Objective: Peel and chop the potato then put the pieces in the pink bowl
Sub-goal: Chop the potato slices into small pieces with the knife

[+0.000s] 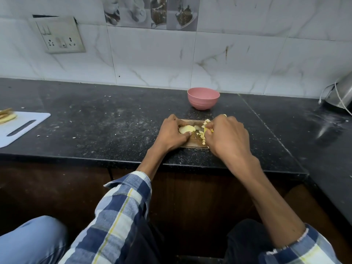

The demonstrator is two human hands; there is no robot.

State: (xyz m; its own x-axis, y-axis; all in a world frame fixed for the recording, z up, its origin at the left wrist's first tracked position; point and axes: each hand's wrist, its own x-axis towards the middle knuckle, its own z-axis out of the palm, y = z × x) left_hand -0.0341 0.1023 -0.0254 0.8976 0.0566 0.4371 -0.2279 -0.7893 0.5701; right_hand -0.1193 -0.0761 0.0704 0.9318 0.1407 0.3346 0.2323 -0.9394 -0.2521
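Black stone desk (106,119): I see it speckled with pale crumbs, running along a marble-tiled wall (152,58).
Wooden board (192,144): lies near the front edge of the desk, mostly covered by my two hands.
Potato (53,129): I see a peeled, pale yellow piece lying flat on the left part of the wooden board.
Left hand (171,133): this grip is curled round the potato, thumb on its near edge, fingers over its far side.
Potato pieces (202,137): small yellow cubes heaped on the right part of the wooden board, just beside the potato.
Right hand (226,136): this grip is clenched over the right side of the pieces; something yellow shows under the fingers, and I cannot tell just what it holds.
Blade (198,128): I make out a thin metallic strip between the two hands, touching the pieces.
Pink bowl (203,98): stands upright behind the wooden board, near the wall, apart from both hands; I cannot see inside.
White cutting board (22,128): at the left edge, well apart, with pale slices (6,116) on it.
Socket plate (59,35): on the wall, upper left.
Steel vessel (342,94): at the far right.
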